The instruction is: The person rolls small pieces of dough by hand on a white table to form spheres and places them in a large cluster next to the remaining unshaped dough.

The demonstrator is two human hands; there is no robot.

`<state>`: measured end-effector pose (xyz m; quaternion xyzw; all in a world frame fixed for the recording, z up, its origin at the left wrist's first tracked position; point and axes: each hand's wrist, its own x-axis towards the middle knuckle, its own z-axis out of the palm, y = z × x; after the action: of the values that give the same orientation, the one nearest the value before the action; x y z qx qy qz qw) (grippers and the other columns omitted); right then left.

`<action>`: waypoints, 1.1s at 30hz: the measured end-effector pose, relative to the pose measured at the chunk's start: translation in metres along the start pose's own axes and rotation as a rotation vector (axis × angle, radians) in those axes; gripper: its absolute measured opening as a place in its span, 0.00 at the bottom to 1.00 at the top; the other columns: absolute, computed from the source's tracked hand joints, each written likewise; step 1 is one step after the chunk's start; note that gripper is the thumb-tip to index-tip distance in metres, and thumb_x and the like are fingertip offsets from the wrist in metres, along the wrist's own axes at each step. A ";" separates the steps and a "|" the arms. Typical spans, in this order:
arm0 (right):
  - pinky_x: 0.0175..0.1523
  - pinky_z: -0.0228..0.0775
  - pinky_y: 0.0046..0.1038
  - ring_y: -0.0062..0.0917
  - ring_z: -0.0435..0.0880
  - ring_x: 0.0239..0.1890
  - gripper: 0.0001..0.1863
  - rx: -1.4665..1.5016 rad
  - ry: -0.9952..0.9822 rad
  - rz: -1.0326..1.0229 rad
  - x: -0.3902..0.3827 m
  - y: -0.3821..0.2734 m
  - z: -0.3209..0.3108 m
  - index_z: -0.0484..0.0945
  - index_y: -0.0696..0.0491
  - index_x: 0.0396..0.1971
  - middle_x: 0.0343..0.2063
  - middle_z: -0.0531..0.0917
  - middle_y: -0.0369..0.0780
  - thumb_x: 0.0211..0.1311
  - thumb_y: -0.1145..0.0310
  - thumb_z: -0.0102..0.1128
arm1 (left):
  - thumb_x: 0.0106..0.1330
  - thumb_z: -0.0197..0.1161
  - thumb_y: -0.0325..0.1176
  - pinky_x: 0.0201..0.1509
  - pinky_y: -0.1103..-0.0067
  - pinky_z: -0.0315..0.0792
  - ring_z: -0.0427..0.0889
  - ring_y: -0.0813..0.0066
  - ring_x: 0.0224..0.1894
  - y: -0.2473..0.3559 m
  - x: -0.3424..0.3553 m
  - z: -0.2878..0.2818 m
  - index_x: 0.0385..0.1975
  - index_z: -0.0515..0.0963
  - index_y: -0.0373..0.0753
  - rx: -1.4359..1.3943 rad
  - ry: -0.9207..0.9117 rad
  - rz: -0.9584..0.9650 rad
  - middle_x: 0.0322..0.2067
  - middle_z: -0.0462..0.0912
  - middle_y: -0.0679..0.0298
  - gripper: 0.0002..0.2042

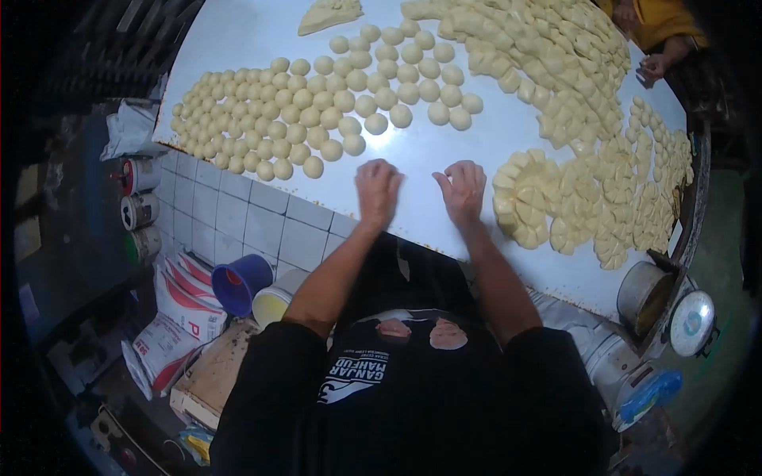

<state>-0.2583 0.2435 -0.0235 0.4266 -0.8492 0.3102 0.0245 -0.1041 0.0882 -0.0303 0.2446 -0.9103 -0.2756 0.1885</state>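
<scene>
Dough balls left; left hand, right hand curled, near side of bench; I can't tell either grip's state.

We held our left hand and right hand curled near the white desk's edge, dough balls leftward, dough pieces on our right.

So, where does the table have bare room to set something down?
In the middle, between the dough balls and the cut dough, down to the left hand and right hand; also upper left, between the table's edge, the balls and a single dough piece. Crowded: left-centre with balls, right side with cut dough.
</scene>
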 end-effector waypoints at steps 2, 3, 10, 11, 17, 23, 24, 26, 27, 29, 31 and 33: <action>0.55 0.69 0.46 0.43 0.78 0.49 0.15 0.049 0.013 0.025 -0.024 -0.011 0.013 0.80 0.51 0.40 0.42 0.81 0.42 0.63 0.60 0.76 | 0.64 0.74 0.30 0.64 0.54 0.71 0.77 0.45 0.59 -0.003 -0.017 0.002 0.45 0.81 0.38 -0.101 -0.017 0.085 0.51 0.82 0.53 0.13; 0.56 0.70 0.47 0.44 0.79 0.50 0.16 0.067 -0.041 -0.044 -0.048 -0.010 0.007 0.81 0.52 0.42 0.44 0.81 0.44 0.64 0.60 0.76 | 0.63 0.75 0.30 0.66 0.56 0.71 0.78 0.46 0.59 -0.009 -0.030 -0.010 0.47 0.81 0.38 -0.159 -0.087 0.129 0.52 0.82 0.54 0.15; 0.63 0.74 0.42 0.46 0.83 0.56 0.20 0.191 -0.473 0.472 0.057 -0.009 -0.048 0.82 0.54 0.53 0.50 0.86 0.48 0.67 0.59 0.73 | 0.66 0.73 0.36 0.64 0.60 0.74 0.81 0.54 0.58 -0.050 -0.009 -0.046 0.49 0.83 0.41 -0.092 -0.256 0.261 0.53 0.83 0.58 0.14; 0.62 0.75 0.41 0.47 0.85 0.54 0.20 0.342 -0.635 0.666 0.107 -0.029 -0.051 0.82 0.55 0.54 0.49 0.87 0.50 0.68 0.60 0.71 | 0.67 0.72 0.38 0.65 0.60 0.74 0.81 0.54 0.59 -0.052 -0.009 -0.043 0.51 0.83 0.41 -0.120 -0.312 0.244 0.54 0.84 0.59 0.16; 0.65 0.75 0.42 0.52 0.84 0.58 0.23 0.319 -0.420 -0.032 0.369 -0.087 0.047 0.80 0.58 0.60 0.54 0.86 0.54 0.75 0.58 0.59 | 0.65 0.66 0.36 0.68 0.57 0.72 0.78 0.54 0.66 -0.076 -0.019 -0.045 0.55 0.81 0.41 -0.242 -0.396 0.396 0.62 0.78 0.57 0.18; 0.64 0.75 0.45 0.53 0.82 0.59 0.14 0.084 -0.331 -0.275 0.494 -0.085 0.174 0.82 0.58 0.54 0.54 0.84 0.54 0.75 0.68 0.57 | 0.62 0.64 0.34 0.68 0.57 0.72 0.77 0.54 0.66 -0.077 -0.007 -0.046 0.53 0.79 0.39 -0.328 -0.433 0.381 0.60 0.78 0.57 0.19; 0.61 0.75 0.48 0.54 0.82 0.55 0.10 0.027 -0.349 -0.267 0.487 -0.086 0.176 0.80 0.59 0.48 0.49 0.83 0.54 0.75 0.69 0.57 | 0.62 0.64 0.34 0.68 0.57 0.73 0.77 0.53 0.66 -0.079 -0.009 -0.045 0.53 0.79 0.39 -0.353 -0.461 0.364 0.60 0.78 0.57 0.19; 0.54 0.72 0.53 0.55 0.79 0.48 0.08 0.001 -0.265 -0.278 0.449 -0.098 0.154 0.76 0.60 0.40 0.41 0.81 0.54 0.76 0.70 0.57 | 0.62 0.65 0.34 0.68 0.58 0.73 0.77 0.53 0.66 -0.078 -0.016 -0.043 0.54 0.79 0.39 -0.377 -0.478 0.339 0.60 0.78 0.56 0.19; 0.51 0.70 0.54 0.55 0.78 0.44 0.09 0.033 -0.159 -0.303 0.408 -0.108 0.123 0.74 0.61 0.38 0.38 0.79 0.54 0.76 0.70 0.57 | 0.62 0.65 0.34 0.68 0.58 0.74 0.78 0.53 0.65 -0.079 -0.021 -0.043 0.54 0.79 0.38 -0.391 -0.440 0.311 0.60 0.78 0.55 0.20; 0.48 0.69 0.53 0.55 0.76 0.41 0.09 0.053 -0.231 -0.020 0.294 -0.098 0.055 0.75 0.60 0.41 0.38 0.78 0.54 0.79 0.68 0.55 | 0.61 0.65 0.34 0.68 0.58 0.74 0.78 0.53 0.65 -0.075 -0.020 -0.038 0.55 0.79 0.38 -0.419 -0.401 0.320 0.60 0.79 0.55 0.21; 0.47 0.72 0.51 0.56 0.78 0.41 0.05 0.109 -0.238 -0.085 0.159 -0.067 0.018 0.76 0.59 0.43 0.36 0.77 0.53 0.74 0.73 0.60 | 0.60 0.66 0.36 0.68 0.57 0.74 0.79 0.54 0.63 -0.072 -0.022 -0.041 0.54 0.79 0.38 -0.391 -0.523 0.368 0.59 0.79 0.54 0.21; 0.51 0.74 0.48 0.52 0.81 0.44 0.12 0.318 -0.674 0.064 0.049 -0.027 -0.012 0.79 0.57 0.46 0.39 0.80 0.52 0.70 0.67 0.65 | 0.61 0.66 0.36 0.61 0.60 0.76 0.80 0.57 0.58 -0.079 -0.028 -0.040 0.49 0.80 0.40 -0.330 -0.515 0.500 0.53 0.80 0.55 0.17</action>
<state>-0.2724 0.2039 0.0150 0.4765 -0.7638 0.2808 -0.3327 -0.0356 0.0291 -0.0520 -0.0952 -0.9029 -0.4160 0.0522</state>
